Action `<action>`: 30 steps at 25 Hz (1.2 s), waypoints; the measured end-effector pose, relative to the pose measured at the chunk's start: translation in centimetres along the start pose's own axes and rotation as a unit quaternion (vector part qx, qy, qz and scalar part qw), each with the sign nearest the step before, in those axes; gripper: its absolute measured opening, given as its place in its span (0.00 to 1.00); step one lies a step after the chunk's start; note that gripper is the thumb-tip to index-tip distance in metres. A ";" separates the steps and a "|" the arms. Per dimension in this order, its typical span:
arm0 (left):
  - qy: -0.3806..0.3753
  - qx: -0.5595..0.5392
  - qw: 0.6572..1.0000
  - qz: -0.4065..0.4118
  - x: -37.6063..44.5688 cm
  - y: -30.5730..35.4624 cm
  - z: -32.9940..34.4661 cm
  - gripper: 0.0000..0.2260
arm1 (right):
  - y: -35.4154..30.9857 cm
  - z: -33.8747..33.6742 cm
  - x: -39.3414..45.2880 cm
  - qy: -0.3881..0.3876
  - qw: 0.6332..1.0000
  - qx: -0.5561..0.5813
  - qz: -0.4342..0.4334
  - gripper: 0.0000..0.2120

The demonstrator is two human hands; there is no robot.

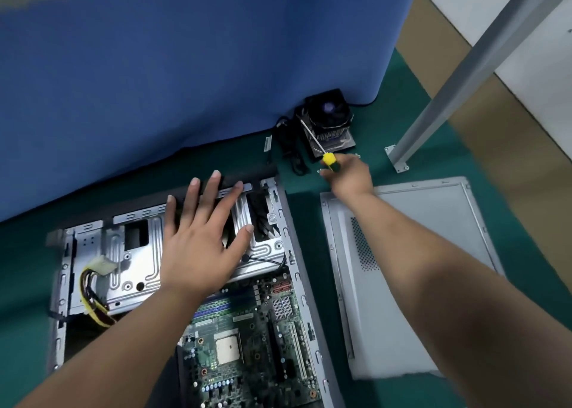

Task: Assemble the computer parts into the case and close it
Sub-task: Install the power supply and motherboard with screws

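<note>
left hand (201, 240) lies flat with fingers spread on the drive cage (136, 262) of the open case (288, 222), right hand (349, 175) grips a screwdriver (322, 147) near the cooler (329, 119), side panel (411, 271) lying right of the case.

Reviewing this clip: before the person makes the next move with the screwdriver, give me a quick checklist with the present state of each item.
1. Screwdriver in the right hand: ok, gripped by its yellow handle.
2. Case steadied: ok, left hand lies flat on the metal drive cage.
3. Screws within reach: cannot tell; small specks near the right hand are too blurred.
4. Cooler fan fitted: not ok, it sits on the mat beside the case.
5. Processor socket on the board: ok, uncovered.
6. Side panel ready: ok, lying flat to the right of the case.
</note>
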State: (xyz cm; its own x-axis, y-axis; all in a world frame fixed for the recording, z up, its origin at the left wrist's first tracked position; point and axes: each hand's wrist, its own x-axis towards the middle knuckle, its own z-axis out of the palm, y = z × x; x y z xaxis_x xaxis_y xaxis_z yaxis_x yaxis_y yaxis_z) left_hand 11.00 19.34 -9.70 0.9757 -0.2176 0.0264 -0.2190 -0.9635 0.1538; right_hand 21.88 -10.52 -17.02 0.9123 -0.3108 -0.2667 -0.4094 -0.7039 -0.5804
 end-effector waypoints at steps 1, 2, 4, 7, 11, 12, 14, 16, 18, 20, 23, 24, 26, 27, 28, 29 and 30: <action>0.002 0.000 1.000 0.001 0.0 0.0 0.0 0.27 | -0.2 0.5 0.4 0.000 1.000 -0.008 -0.002 0.13; 0.003 -0.002 1.000 0.001 -0.1 0.0 0.0 0.27 | -0.2 1.0 0.9 0.004 1.000 -0.014 -0.002 0.13; 0.008 -0.005 1.000 0.003 -0.1 0.0 0.1 0.27 | 0.1 1.7 1.5 0.017 1.000 -0.023 0.006 0.11; 0.011 -0.002 1.000 0.005 -0.2 0.0 0.2 0.27 | 0.5 2.4 1.9 0.034 0.999 -0.039 0.007 0.07; 0.010 -0.002 1.000 0.004 -0.2 0.0 0.3 0.27 | 0.4 2.5 1.7 0.039 0.998 -0.050 0.004 0.10; 0.010 -0.002 1.000 0.004 -0.2 0.0 0.3 0.27 | 0.4 2.4 1.6 0.034 0.999 -0.042 0.004 0.09; 0.009 -0.002 1.000 0.002 -0.2 0.0 0.2 0.27 | 0.6 1.8 0.9 0.027 0.999 -0.011 0.018 0.07; 0.009 -0.007 1.000 0.000 -0.1 0.0 0.2 0.27 | 0.9 1.4 -0.5 0.024 0.999 0.011 0.033 0.06; 0.012 -0.011 1.000 0.001 0.0 -0.2 0.3 0.27 | 1.3 1.3 -2.4 0.027 0.998 0.057 0.029 0.05; 0.017 -0.015 1.000 0.003 -0.1 -0.2 0.5 0.27 | 1.4 0.9 -4.9 0.034 0.990 0.132 0.025 0.05; 0.011 -0.021 1.000 0.004 -0.1 -0.2 0.5 0.27 | 0.9 -0.2 -10.0 0.015 0.951 0.307 0.043 0.03; 0.005 -0.023 1.000 0.006 -0.2 -0.2 0.3 0.28 | 0.5 -0.9 -11.9 -0.002 0.934 0.354 0.048 0.03; -0.024 -0.034 0.999 0.003 -0.4 0.0 -0.5 0.28 | -0.4 -2.3 -15.7 -0.022 0.913 0.405 0.056 0.05; -0.039 -0.053 0.998 0.000 -0.4 0.2 -1.1 0.28 | -0.9 -3.1 -17.4 -0.024 0.907 0.417 0.056 0.06; -0.051 -0.085 0.995 -0.003 -0.7 0.5 -1.6 0.27 | -1.3 -3.9 -18.9 -0.028 0.902 0.427 0.057 0.06; -0.055 -0.130 0.990 -0.004 -1.3 1.1 -2.4 0.26 | -1.7 -4.6 -20.5 -0.037 0.899 0.433 0.057 0.06; -0.054 -0.182 0.982 -0.001 -2.3 1.8 -3.0 0.24 | -2.1 -5.2 -22.0 -0.053 0.898 0.434 0.056 0.06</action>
State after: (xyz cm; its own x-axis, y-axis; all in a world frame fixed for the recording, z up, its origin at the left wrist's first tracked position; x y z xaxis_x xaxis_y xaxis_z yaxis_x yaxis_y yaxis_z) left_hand 8.42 18.54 -6.52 0.9652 -0.2498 -0.0772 -0.1800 -0.8492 0.4965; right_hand 2.73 -5.57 -5.96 0.8784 -0.2533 -0.4053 -0.3915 0.1053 -0.9141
